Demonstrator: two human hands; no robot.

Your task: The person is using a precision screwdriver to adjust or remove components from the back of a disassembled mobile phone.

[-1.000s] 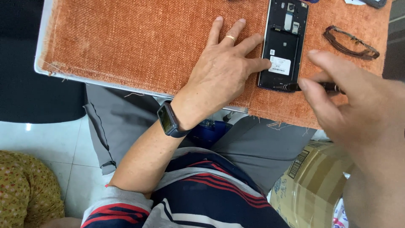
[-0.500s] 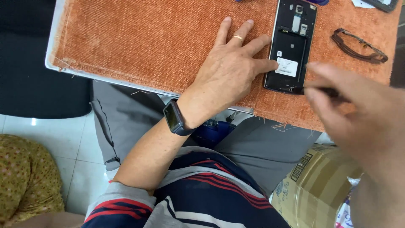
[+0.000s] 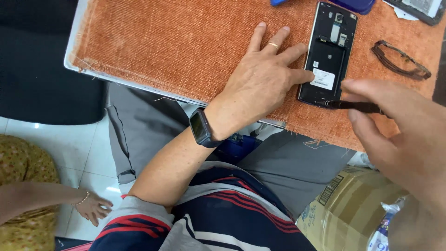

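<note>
Two hands: both of the person's own, over an orange woven surface.
Left hand: flat on the cloth, palm down, fingers spread wide, holding nothing; the forefinger tip touches the left edge of the opened phone. A ring sits on one finger.
Left wrist: dark wristwatch, at about 7 o'clock from the hand.
Right hand: close to the camera and blurred, fingers pinched narrow round a thin dark tool.
Tool: lies nearly level, its tip pointing to 9 o'clock and meeting the lower end of the phone; contact at the very tip cannot be judged for certain.
Opened phone: back cover off, dark inner frame showing, a white label in its lower half; it lies flat on the cloth between the two hands, long axis running 12 to 6 o'clock.
Dark ring-shaped part: on the cloth at 3 o'clock from the phone, apart from it.
Blue item: at the top edge, just beyond the phone at 12 o'clock, mostly cut off.
Cardboard box: below the surface at 5 o'clock.
Another person's hand: at 8 o'clock, low left, with a thin bracelet, well apart from the work.
</note>
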